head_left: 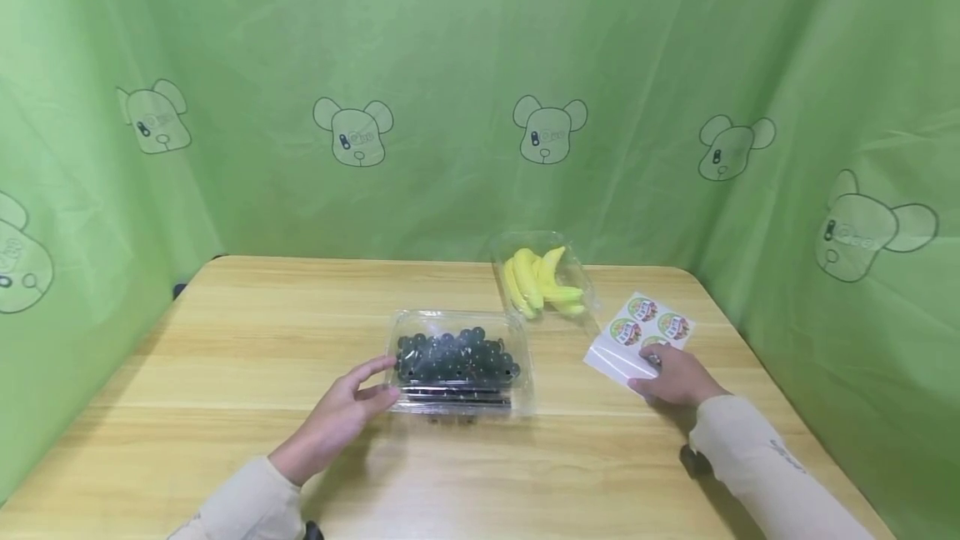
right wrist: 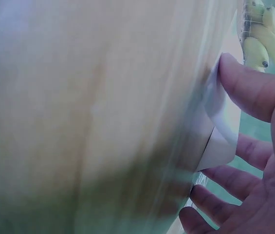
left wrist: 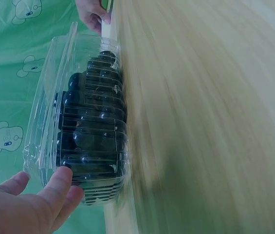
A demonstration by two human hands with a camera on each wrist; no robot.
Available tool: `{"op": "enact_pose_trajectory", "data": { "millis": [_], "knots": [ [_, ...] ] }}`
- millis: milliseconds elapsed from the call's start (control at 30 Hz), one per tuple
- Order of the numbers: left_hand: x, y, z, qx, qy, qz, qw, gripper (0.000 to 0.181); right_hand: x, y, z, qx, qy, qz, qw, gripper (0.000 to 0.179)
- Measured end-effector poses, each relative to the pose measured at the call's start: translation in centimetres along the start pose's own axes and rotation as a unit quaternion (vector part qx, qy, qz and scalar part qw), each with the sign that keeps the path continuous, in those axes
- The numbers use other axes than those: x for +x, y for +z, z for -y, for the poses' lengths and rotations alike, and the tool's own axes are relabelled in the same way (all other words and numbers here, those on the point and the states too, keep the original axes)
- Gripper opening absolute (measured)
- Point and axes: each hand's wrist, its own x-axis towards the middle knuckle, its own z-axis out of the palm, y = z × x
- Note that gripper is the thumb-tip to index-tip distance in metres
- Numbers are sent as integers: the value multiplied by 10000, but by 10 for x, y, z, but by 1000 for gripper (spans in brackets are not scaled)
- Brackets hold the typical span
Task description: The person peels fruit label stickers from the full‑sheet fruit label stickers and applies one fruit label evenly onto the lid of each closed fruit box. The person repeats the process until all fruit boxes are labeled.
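A clear plastic clamshell box [head_left: 522, 390] with dark grapes [head_left: 457, 355] inside stands on the table with its lid down. My left hand [head_left: 335, 417] is at the box's left side, fingers extended and fingertips touching or almost touching the wall; the left wrist view shows them by the ribbed end. At the right, a white sheet of round fruit stickers [head_left: 617, 361] lies on the tabletop. My right hand [head_left: 678, 377] pinches the sheet's near right edge between thumb and fingers. In the right wrist view that edge of the sheet [right wrist: 225, 114] bends up, and the fingers are partly behind it.
A second clear box holding yellow bananas [head_left: 528, 280] stands at the table's back edge, behind and between the grape box and the sheet. The wooden table [head_left: 247, 340] is enclosed by green curtains [head_left: 450, 40] with bear-head prints.
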Motion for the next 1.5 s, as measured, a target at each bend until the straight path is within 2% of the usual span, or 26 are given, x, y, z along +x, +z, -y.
{"op": "enact_pose_trajectory", "data": {
  "millis": [267,500,833,1033,1200,1367,1500],
  "knots": [
    [-2,3,3,104,-141,-70,9998,57,-8,4,4,127,-194,-40,9997,58],
    [0,5,-1,550,40,-249,9982,55,-9,1,13,207,-311,-43,9993,48],
    [2,7,-5,605,11,-319,9977,54,-15,-4,27,137,-457,15,9989,36],
    [2,8,-5,701,66,-365,9968,54,-18,-3,30,143,-469,-62,9988,37],
    [0,7,-4,727,-21,-331,9968,54,-17,0,29,207,-430,168,9987,38],
    [9,5,-9,724,162,-337,9967,55,-10,-8,29,121,-484,-66,9987,44],
    [5,6,-7,753,-8,-292,9967,55,-15,-5,29,126,-408,123,9990,47]
  ]
}}
